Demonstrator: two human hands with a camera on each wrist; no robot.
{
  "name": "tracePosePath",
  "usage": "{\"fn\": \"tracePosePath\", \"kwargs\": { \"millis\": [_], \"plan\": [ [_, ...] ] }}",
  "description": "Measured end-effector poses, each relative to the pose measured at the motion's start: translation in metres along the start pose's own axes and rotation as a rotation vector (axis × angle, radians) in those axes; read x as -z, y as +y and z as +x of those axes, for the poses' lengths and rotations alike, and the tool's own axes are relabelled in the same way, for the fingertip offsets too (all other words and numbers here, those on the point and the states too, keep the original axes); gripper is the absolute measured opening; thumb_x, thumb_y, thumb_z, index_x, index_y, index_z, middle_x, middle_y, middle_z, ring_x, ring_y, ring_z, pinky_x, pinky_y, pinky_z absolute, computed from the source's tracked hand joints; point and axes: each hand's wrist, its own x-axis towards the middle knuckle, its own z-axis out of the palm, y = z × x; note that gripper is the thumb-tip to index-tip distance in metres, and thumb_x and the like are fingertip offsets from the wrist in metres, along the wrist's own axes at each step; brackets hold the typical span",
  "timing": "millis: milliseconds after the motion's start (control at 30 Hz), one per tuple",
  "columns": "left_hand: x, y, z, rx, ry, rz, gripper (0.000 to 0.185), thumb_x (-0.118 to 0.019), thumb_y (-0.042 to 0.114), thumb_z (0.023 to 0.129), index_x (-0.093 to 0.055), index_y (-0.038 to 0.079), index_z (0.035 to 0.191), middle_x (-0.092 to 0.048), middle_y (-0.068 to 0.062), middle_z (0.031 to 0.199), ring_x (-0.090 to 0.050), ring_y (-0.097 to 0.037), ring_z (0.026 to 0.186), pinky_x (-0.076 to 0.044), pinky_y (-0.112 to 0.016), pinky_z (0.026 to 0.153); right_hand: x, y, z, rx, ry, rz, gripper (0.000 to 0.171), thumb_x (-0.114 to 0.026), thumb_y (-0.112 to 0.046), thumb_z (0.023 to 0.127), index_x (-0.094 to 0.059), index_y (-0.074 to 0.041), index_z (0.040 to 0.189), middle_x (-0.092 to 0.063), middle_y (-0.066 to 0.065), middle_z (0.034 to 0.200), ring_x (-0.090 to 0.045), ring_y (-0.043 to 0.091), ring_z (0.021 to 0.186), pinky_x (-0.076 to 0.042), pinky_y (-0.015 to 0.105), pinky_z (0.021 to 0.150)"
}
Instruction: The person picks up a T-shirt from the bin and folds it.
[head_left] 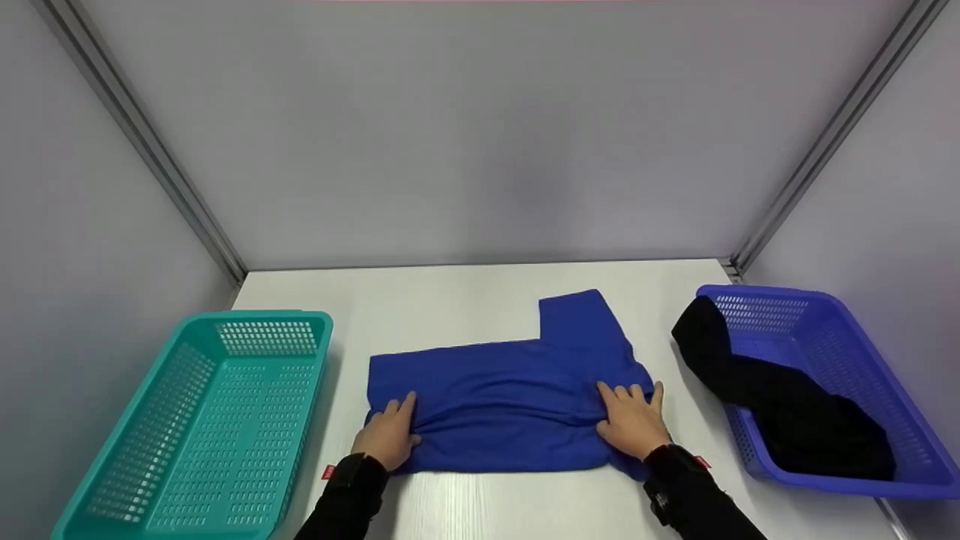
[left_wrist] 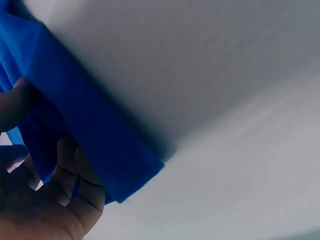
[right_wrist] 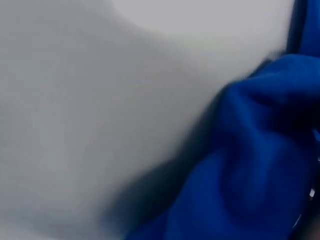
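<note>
A blue short-sleeved shirt (head_left: 495, 375) lies sideways on the white table, partly folded, with one sleeve (head_left: 577, 319) pointing away from me. Creases run across its body. My left hand (head_left: 388, 433) rests on its left end, fingers fairly straight; the left wrist view has the fingertips (left_wrist: 66, 150) against the blue cloth near an edge. On the right end of the shirt, my right hand (head_left: 634, 421) presses down with fingers spread. Bunched blue fabric (right_wrist: 250, 165) fills the right side of the right wrist view, where that hand's fingers are out of sight.
To the left stands a teal plastic basket (head_left: 319, 390) with nothing in it. A purple basket (head_left: 889, 375) at the right contains a black garment (head_left: 810, 424), part of which hangs over the near-left rim. Grey panels (head_left: 480, 135) enclose the table's back and sides.
</note>
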Motion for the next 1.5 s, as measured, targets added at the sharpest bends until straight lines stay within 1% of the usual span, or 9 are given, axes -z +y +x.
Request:
{"fn": "tracePosePath", "kwargs": {
  "millis": [267, 500, 700, 867, 1000, 1167, 1300, 1400, 1500],
  "plan": [
    [-0.003, -0.003, 0.0, -0.018, 0.05, -0.012, 0.043, -0.08, 0.014, 0.088, -0.056, 0.004, 0.123, -0.053, -0.025, 0.114, -0.063, -0.037, 0.073, -0.053, -0.048, 0.059, -0.005, 0.004, 0.002, 0.073, 0.116, 0.016, 0.027, -0.074, -0.011, 0.073, -0.062, -0.009, 0.096, -0.054, 0.021, 0.129, -0.041, 0.053, 0.135, -0.013, 0.078, 0.111],
    [-0.006, -0.009, -0.001, -0.019, 0.094, -0.044, 0.038, -0.081, 0.016, 0.087, -0.058, 0.004, 0.115, -0.037, -0.035, 0.145, -0.057, -0.025, 0.058, -0.049, -0.042, 0.053, -0.004, 0.005, 0.002, 0.061, 0.074, 0.033, 0.039, -0.073, -0.012, 0.071, -0.06, -0.006, 0.107, -0.062, 0.016, 0.118, -0.053, 0.044, 0.123, -0.013, 0.078, 0.111],
    [-0.007, -0.009, -0.002, -0.022, 0.129, -0.013, 0.042, -0.082, 0.018, 0.087, -0.055, 0.0, 0.113, -0.05, -0.025, 0.116, -0.059, -0.028, 0.062, -0.052, -0.046, 0.057, 0.002, 0.003, 0.0, -0.063, -0.005, 0.116, 0.08, -0.072, -0.013, 0.074, -0.047, 0.002, 0.148, -0.064, 0.023, 0.129, -0.051, 0.044, 0.123, -0.009, 0.078, 0.111],
    [-0.009, -0.009, -0.003, 0.001, 0.138, -0.039, 0.064, -0.083, 0.018, 0.086, -0.047, 0.001, 0.136, -0.053, -0.024, 0.108, -0.057, -0.028, 0.06, -0.05, -0.046, 0.056, 0.005, 0.003, 0.0, -0.074, 0.006, 0.086, 0.047, -0.074, -0.016, 0.073, -0.065, 0.003, 0.115, -0.065, 0.02, 0.111, -0.052, 0.045, 0.116, -0.017, 0.079, 0.109],
    [-0.009, -0.008, -0.003, 0.016, 0.136, -0.031, 0.057, -0.083, 0.018, 0.086, -0.053, 0.0, 0.13, -0.052, -0.022, 0.103, -0.058, -0.029, 0.061, -0.051, -0.047, 0.056, 0.005, 0.005, -0.001, -0.061, 0.045, 0.1, 0.028, -0.077, -0.015, 0.072, -0.061, -0.005, 0.092, -0.056, 0.022, 0.114, -0.046, 0.051, 0.122, -0.018, 0.077, 0.11],
    [-0.01, -0.006, -0.004, 0.016, 0.172, -0.003, 0.037, -0.085, 0.018, 0.084, -0.055, 0.004, 0.102, -0.048, -0.019, 0.099, -0.056, -0.028, 0.058, -0.05, -0.046, 0.054, 0.007, 0.011, 0.0, -0.074, -0.053, 0.196, 0.036, -0.077, -0.025, 0.079, -0.062, -0.004, 0.105, -0.043, 0.031, 0.149, -0.03, 0.063, 0.139, -0.011, 0.082, 0.108],
    [-0.012, -0.007, -0.005, -0.011, 0.22, 0.008, 0.043, -0.088, 0.016, 0.08, -0.055, 0.001, 0.104, -0.045, -0.027, 0.127, -0.054, -0.024, 0.054, -0.049, -0.043, 0.049, 0.011, 0.018, 0.001, -0.151, -0.144, 0.324, 0.05, -0.061, -0.056, 0.097, -0.063, -0.007, 0.108, -0.037, 0.027, 0.158, -0.022, 0.058, 0.147, -0.001, 0.084, 0.107],
    [-0.01, -0.008, -0.006, -0.043, 0.212, 0.069, 0.048, -0.089, 0.018, 0.078, -0.056, 0.001, 0.108, -0.049, -0.022, 0.13, -0.058, -0.025, 0.056, -0.049, -0.044, 0.049, 0.011, 0.021, 0.002, -0.221, -0.071, 0.408, 0.056, -0.044, -0.055, 0.106, -0.067, -0.004, 0.111, -0.051, 0.025, 0.148, -0.038, 0.051, 0.142, -0.008, 0.08, 0.11],
    [-0.008, -0.008, -0.006, -0.079, 0.192, 0.153, 0.045, -0.091, 0.021, 0.076, -0.058, 0.005, 0.102, -0.058, -0.013, 0.107, -0.062, -0.03, 0.062, -0.05, -0.047, 0.051, 0.009, 0.024, 0.0, -0.238, 0.067, 0.395, 0.038, -0.049, -0.034, 0.108, -0.066, -0.001, 0.102, -0.067, 0.022, 0.114, -0.061, 0.044, 0.113, -0.03, 0.067, 0.103]
  ]
}}
